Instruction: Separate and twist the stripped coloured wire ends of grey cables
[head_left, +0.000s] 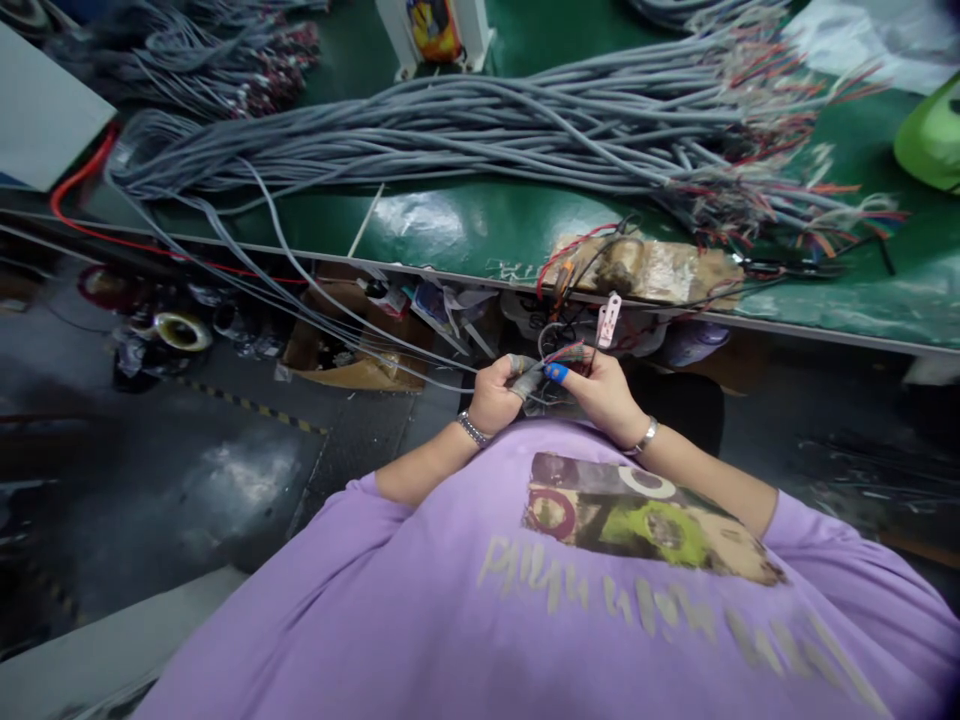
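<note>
My left hand [496, 393], with grey coverings on its fingertips, is closed around a few grey cables [420, 360] in front of my body. These run up and left to the large bundle on the bench. My right hand [606, 392], with a blue wrap on the thumb, pinches the fanned coloured wires [566, 352] at a cable's stripped end. Both hands are close together, just below the bench edge. Exactly which strands lie between the right fingertips is too small to make out.
On the green bench [427, 220] lies a long grey cable bundle [450, 130] with stripped ends at right. A taped cardboard piece [660, 268] with a soldering spot sits at the front edge. Below are a cardboard box [352, 350] and a yellow tape roll [182, 332].
</note>
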